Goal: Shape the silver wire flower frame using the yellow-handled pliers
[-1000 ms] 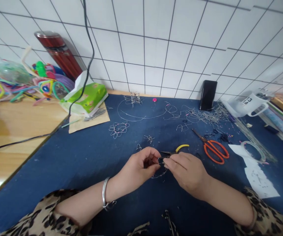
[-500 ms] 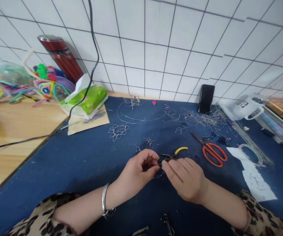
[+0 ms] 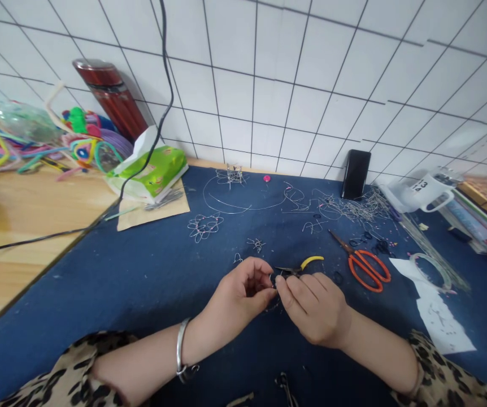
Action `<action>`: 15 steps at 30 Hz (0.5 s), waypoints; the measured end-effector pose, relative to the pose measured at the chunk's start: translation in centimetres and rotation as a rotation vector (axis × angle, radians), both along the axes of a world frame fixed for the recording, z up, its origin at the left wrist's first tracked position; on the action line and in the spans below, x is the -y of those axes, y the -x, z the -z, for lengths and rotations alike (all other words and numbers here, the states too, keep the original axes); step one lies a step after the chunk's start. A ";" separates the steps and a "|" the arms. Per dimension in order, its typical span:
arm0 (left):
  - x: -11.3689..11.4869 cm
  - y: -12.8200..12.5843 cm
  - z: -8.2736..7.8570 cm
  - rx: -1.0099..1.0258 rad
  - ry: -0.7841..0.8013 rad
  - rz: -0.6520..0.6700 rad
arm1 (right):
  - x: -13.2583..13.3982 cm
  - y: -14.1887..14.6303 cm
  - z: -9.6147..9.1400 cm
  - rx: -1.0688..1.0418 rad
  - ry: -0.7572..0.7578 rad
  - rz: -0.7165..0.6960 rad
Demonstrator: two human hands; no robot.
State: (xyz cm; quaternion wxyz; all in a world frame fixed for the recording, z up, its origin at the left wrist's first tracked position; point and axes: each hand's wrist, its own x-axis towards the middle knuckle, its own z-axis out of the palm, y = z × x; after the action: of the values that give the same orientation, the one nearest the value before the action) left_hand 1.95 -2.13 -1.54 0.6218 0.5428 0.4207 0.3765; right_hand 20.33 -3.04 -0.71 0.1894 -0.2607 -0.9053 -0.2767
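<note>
My left hand (image 3: 237, 297) and my right hand (image 3: 313, 305) meet over the blue cloth (image 3: 142, 271), fingertips pinched together on a small wire piece (image 3: 274, 281) between them. The piece is thin and mostly hidden by my fingers. Yellow-handled pliers (image 3: 305, 264) lie on the cloth just beyond my right hand, untouched. A silver bangle (image 3: 179, 353) sits on my left wrist. Both sleeves are leopard print.
Orange scissors (image 3: 364, 263) lie right of the pliers. A wire flower (image 3: 204, 225), small wire bits (image 3: 255, 243) and a heap of wire (image 3: 353, 206) lie farther back. A black phone (image 3: 355, 174) leans on the tiled wall. A tissue pack (image 3: 152, 169), red flask (image 3: 110, 96), pipe cleaners (image 3: 35, 144), white mug (image 3: 427, 189).
Both hands stay pinched on the wire piece, with small finger shifts; my right hand has edged slightly left toward the left one. The view has tilted a little.
</note>
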 end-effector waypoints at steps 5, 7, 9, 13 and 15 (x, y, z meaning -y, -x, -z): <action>0.1 0.0 -0.5 0.075 0.079 0.008 | -0.1 -0.1 0.0 -0.008 0.002 -0.009; 0.1 0.1 -0.6 0.103 0.106 0.004 | -0.1 -0.1 0.0 -0.012 0.015 -0.003; 0.1 0.2 -0.7 0.117 0.119 0.009 | -0.1 -0.1 -0.1 -0.018 0.031 0.004; 0.0 0.3 -0.7 0.134 0.127 0.015 | 0.0 -0.2 -0.3 -0.024 0.040 -0.009; 0.0 0.3 -0.6 0.139 0.132 0.015 | 0.0 -0.3 -0.4 -0.022 0.038 -0.014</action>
State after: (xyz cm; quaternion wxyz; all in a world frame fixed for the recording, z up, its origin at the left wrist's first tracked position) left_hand 1.61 -2.18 -0.91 0.6868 0.4764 0.3962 0.3800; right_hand 20.60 -3.04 -0.32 0.1965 -0.2609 -0.9100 -0.2554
